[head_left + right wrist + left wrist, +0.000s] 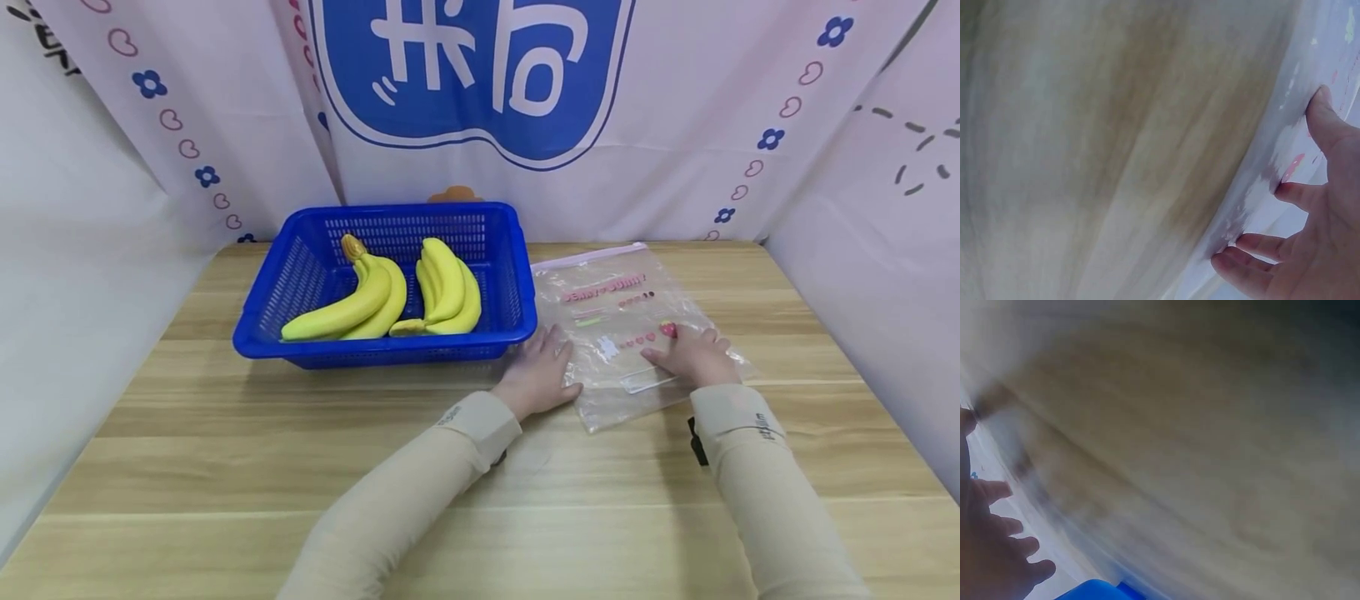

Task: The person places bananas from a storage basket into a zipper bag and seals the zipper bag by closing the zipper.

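Note:
A clear zip bag (600,367) with pink lettering and small printed pictures lies flat on the wooden table. My left hand (536,372) rests at its left edge with fingers spread, close to the corner of a blue basket. Over the right part of the bag is my right hand (697,357), its fingertips touching the plastic. In the right wrist view the fingers (1297,195) are spread and relaxed against the bag. The left wrist view shows the left fingers (1022,547) extended, with nothing held.
Left of the bag stands a blue plastic basket (251,333) with perforated walls. Inside it are a left banana bunch (360,304) and a right banana bunch (450,292). A white printed curtain (247,108) hangs behind the wooden table (225,467).

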`<state>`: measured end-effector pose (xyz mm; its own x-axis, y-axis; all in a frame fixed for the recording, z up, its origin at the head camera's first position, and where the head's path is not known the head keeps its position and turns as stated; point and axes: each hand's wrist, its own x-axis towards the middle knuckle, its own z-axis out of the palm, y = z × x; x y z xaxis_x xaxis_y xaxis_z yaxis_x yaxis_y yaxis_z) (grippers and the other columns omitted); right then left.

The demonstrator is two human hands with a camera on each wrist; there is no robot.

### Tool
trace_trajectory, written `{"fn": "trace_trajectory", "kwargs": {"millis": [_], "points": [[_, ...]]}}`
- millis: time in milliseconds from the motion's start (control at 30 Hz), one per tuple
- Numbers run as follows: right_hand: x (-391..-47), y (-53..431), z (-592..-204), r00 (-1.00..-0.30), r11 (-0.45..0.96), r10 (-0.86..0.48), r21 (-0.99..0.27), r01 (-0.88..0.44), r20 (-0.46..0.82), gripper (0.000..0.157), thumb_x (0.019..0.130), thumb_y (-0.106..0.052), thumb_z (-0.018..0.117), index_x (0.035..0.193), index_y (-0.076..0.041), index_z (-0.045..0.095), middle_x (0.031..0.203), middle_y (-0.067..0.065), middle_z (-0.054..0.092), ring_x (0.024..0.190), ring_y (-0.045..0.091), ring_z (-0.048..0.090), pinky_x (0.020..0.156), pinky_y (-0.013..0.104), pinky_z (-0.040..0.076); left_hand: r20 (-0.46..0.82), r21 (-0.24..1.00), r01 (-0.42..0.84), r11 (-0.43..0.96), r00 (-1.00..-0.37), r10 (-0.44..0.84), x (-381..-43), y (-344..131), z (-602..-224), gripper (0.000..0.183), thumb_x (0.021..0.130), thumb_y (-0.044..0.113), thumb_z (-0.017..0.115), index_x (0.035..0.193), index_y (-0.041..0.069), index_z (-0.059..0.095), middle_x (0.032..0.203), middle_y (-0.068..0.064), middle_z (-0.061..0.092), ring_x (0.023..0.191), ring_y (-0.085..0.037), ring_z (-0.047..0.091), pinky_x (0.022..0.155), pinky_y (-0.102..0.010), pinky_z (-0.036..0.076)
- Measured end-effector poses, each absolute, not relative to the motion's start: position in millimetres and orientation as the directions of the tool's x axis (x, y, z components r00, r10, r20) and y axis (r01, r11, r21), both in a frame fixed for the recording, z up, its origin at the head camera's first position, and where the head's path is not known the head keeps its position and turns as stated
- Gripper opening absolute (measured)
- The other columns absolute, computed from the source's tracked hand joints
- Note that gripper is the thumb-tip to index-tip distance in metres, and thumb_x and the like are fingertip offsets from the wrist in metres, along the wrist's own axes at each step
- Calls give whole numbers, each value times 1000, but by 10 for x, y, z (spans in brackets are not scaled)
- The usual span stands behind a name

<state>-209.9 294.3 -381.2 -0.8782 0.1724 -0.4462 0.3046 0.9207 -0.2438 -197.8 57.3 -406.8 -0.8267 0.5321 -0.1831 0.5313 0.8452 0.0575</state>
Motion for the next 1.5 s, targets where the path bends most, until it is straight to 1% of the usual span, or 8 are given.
{"fn": "trace_trajectory", "kwargs": {"millis": [133,333,533,767,867,1067,1333,1500], "points": [[-2105,2941,-3801,-878,923,166,-242,298,-449,86,94,-52,49,146,8,16,140,53,6,129,68,10,99,75,28,-179,29,554,832,-816,550,-1986,569,-4062,69,94,57,43,146,11,37,161,-12,16,150,-27,11,123,-44,12],[-2118,2971,-3810,-883,933,142,-238,271,-448,86,94,-52,49,146,9,17,140,52,7,129,68,10,100,75,26,-205,54,571,819,-796,569,-1991,579,-4055,69,94,58,42,144,9,38,161,-11,16,151,-27,7,123,-44,5],[-2125,2994,-3804,-887,936,136,-235,261,-442,88,93,-52,51,145,10,18,139,52,11,128,66,14,101,73,27,-232,97,542,835,-803,549,-1991,590,-4050,68,94,59,43,142,11,39,160,-16,15,150,-34,8,122,-48,10],[-2136,3009,-3783,-891,938,115,-249,243,-438,89,93,-51,52,145,12,17,139,52,9,129,66,11,103,74,24,-220,96,537,838,-810,544,-1994,587,-4037,67,93,61,43,141,14,40,157,-17,22,146,-34,20,121,-46,16],[-2144,3011,-3781,-894,940,102,-251,230,-437,88,93,-50,52,145,12,17,138,53,11,127,67,13,101,74,25,-220,102,534,839,-810,543,-1990,587,-4032,67,93,61,43,141,14,40,157,-17,23,146,-34,22,121,-45,17],[-2159,3015,-3808,-891,941,90,-254,222,-445,89,94,-50,51,146,10,14,139,54,6,129,68,7,104,75,19,-217,118,529,840,-812,542,-1987,578,-4039,64,93,60,45,139,15,43,155,-15,27,145,-34,25,120,-46,19],[-2166,3013,-3831,-888,937,96,-259,233,-450,88,93,-50,53,147,9,15,137,53,12,125,65,16,102,73,26,-175,79,555,828,-810,559,-1992,559,-4062,59,92,61,45,131,17,50,146,-11,40,136,-29,38,114,-45,30],[-2156,3016,-3816,-886,936,81,-272,225,-457,89,93,-50,53,147,9,13,139,53,7,127,67,10,102,75,22,-200,99,535,839,-815,544,-1988,542,-4029,60,94,60,41,135,17,47,153,-13,33,142,-31,29,118,-46,25]]}}
